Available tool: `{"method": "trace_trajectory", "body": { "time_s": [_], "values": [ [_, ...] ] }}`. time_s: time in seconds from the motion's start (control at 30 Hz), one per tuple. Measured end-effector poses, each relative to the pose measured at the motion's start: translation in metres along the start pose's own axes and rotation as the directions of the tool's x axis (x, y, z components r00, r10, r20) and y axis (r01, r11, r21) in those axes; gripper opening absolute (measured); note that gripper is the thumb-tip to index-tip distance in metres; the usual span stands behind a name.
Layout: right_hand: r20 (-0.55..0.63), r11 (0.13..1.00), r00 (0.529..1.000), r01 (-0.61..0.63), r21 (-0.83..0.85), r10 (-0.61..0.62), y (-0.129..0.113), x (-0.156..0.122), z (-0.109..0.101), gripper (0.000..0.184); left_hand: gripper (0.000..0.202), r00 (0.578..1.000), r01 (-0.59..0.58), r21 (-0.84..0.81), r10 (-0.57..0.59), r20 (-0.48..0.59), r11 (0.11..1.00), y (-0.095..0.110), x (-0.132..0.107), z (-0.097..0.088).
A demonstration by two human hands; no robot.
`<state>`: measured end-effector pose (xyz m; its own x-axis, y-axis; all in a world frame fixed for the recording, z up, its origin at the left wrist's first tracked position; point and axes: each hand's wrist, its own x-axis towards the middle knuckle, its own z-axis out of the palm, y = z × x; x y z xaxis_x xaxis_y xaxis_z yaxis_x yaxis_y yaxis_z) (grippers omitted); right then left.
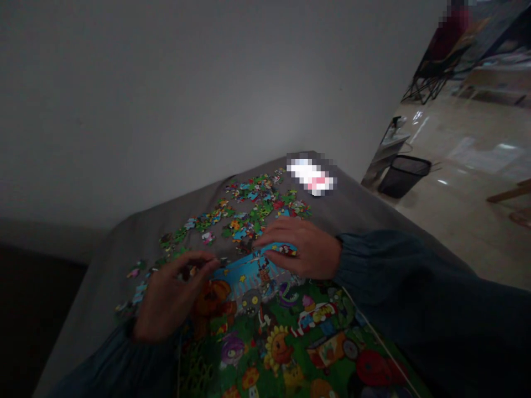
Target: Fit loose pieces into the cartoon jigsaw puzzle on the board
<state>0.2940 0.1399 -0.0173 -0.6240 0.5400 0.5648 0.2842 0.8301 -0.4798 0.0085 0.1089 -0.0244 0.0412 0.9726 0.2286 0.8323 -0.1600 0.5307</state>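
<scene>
A printed sheet of colourful cartoon plants (277,345) lies on the grey cloth, with a blue, star-dotted strip (243,276) along its far edge. My left hand (170,296) is at the left end of this strip, thumb and forefinger pinched together. A small dark puzzle piece (224,261) shows at their tips. Over the right part of the strip rests my right hand (305,246), palm down. Its fingers stretch left, with the thumb apart from them, and the fingertips touch the strip's far edge. Loose puzzle pieces (253,213) lie beyond both hands.
The grey cloth (344,204) covers a table against a pale wall (186,99). A bright, blurred-out phone-like object (311,176) lies at the far corner. On the floor to the right stands a dark bin (402,174). A person in red (450,33) is in the background.
</scene>
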Motion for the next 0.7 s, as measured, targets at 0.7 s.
{"method": "trace_trajectory", "body": {
  "time_s": [0.7],
  "values": [
    [0.477, 0.930, 0.838, -0.352, 0.102, 0.265, -0.012, 0.001, 0.000, 0.018, 0.035, 0.734, -0.677, 0.274, 0.654, 0.182, 0.683, 0.027, -0.048, 0.021]
  ]
}}
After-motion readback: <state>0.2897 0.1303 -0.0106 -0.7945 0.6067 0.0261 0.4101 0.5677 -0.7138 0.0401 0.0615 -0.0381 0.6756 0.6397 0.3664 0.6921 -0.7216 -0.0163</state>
